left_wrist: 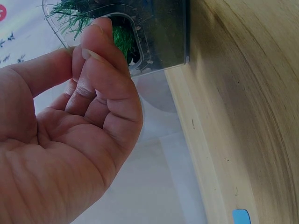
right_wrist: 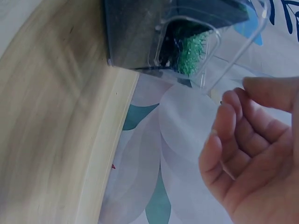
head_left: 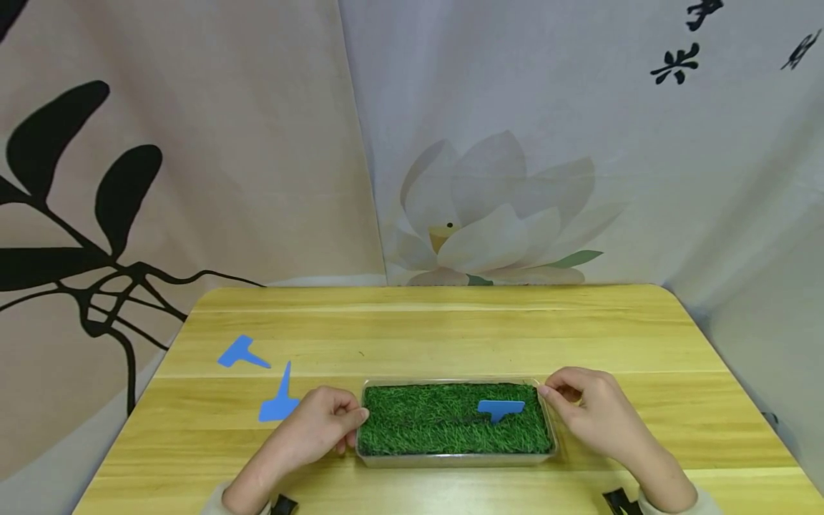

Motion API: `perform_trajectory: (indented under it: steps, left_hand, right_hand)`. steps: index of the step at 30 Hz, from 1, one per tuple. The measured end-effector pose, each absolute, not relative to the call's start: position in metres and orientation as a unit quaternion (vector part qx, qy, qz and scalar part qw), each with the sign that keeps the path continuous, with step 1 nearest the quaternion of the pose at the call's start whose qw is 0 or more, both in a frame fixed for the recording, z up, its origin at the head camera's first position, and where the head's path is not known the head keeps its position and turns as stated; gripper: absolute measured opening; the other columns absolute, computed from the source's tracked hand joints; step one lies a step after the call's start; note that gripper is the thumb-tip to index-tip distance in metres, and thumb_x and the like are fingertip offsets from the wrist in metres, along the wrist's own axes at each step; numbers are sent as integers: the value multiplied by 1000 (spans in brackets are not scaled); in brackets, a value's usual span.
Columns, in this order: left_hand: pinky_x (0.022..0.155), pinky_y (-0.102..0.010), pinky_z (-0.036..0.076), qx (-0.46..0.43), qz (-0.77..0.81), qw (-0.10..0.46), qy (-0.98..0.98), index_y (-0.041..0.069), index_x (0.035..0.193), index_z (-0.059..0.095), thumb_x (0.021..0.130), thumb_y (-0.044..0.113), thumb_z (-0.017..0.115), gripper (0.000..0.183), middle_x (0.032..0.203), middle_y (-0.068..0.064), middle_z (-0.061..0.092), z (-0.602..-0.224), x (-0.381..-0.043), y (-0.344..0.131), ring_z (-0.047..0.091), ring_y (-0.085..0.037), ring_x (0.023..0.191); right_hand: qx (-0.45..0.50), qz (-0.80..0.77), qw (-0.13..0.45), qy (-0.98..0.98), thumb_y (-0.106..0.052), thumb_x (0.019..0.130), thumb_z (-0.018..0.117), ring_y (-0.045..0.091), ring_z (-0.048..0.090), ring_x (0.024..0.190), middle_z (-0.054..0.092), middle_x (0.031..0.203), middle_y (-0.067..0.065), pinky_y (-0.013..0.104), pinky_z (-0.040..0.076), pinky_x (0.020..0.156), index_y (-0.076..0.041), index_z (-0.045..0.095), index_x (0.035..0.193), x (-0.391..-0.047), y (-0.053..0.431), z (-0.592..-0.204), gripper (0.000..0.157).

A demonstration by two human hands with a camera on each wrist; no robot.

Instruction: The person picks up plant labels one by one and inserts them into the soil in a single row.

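Observation:
A clear plastic box point(head_left: 457, 461) filled with green artificial grass point(head_left: 418, 433) sits near the table's front. In the head view, a blue T-shaped plant label point(head_left: 501, 407) stands in the grass, right of the middle. My left hand point(head_left: 320, 422) pinches the box's left end; the left wrist view has its thumb and curled fingers at the rim. By the far right corner is my right hand point(head_left: 599, 415), its thumb tip right at the rim. The right wrist view shows this hand's loosely bent fingers point(right_wrist: 217, 149) beside the box's end, with nothing between them.
Two more blue plant labels lie flat on the wooden table point(head_left: 450, 336): one label point(head_left: 243, 352) farther back, the other label point(head_left: 280, 400) close to my left hand. A printed cloth point(head_left: 290, 143) hangs behind the table's back edge.

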State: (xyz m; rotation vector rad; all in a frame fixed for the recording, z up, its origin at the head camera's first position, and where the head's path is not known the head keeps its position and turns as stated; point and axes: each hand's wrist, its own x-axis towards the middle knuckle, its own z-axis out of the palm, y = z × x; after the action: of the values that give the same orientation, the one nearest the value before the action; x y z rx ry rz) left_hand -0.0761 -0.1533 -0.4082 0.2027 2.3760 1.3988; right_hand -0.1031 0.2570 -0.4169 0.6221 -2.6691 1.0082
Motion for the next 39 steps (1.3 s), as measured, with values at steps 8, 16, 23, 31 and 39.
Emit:
perform_trajectory:
  steps: [8, 16, 23, 31, 39]
  left_hand:
    - [49, -26, 49, 75, 496, 187, 844, 6, 77, 65, 103, 15, 65, 28, 65, -4, 65, -410, -76, -153, 61, -19, 55]
    - [50, -28, 50, 75, 498, 187, 844, 6, 76, 65, 103, 14, 65, 28, 65, -4, 65, -410, -76, -153, 60, -19, 55]
    - [50, -28, 50, 73, 498, 186, 844, 6, 77, 65, 103, 14, 65, 28, 65, -4, 65, -410, -75, -153, 60, -18, 55]
    - [50, -29, 51, 72, 497, 186, 845, 6, 77, 65, 103, 14, 65, 28, 65, -4, 65, -409, -74, -153, 61, -19, 55]
    - [51, -30, 51, 71, 491, 185, 848, 6, 77, 65, 103, 14, 65, 28, 65, -3, 64, -408, -75, -152, 60, -18, 56]
  right_hand:
    - [194, 348, 59, -915, -7, 94, 78, 2, 50, 63, 59, 71, -13, 24, 47, 57, -20, 72, 80, -104, 262, -416, 20]
    - [199, 331, -23, -922, -11, 95, 75, 2, 43, 53, 50, 60, -17, 23, 41, 52, -25, 68, 72, -105, 267, -416, 29]
    - [218, 343, -56, -912, -10, 96, 73, -1, 38, 51, 46, 58, -17, 22, 39, 50, -24, 68, 72, -106, 269, -418, 29]
    - [235, 352, -58, -904, -11, 97, 72, -2, 37, 52, 45, 60, -17, 22, 37, 49, -23, 67, 74, -107, 270, -418, 27]
    - [235, 357, -71, -901, -12, 99, 71, -2, 34, 51, 42, 59, -16, 22, 35, 49, -23, 67, 75, -109, 270, -417, 27]
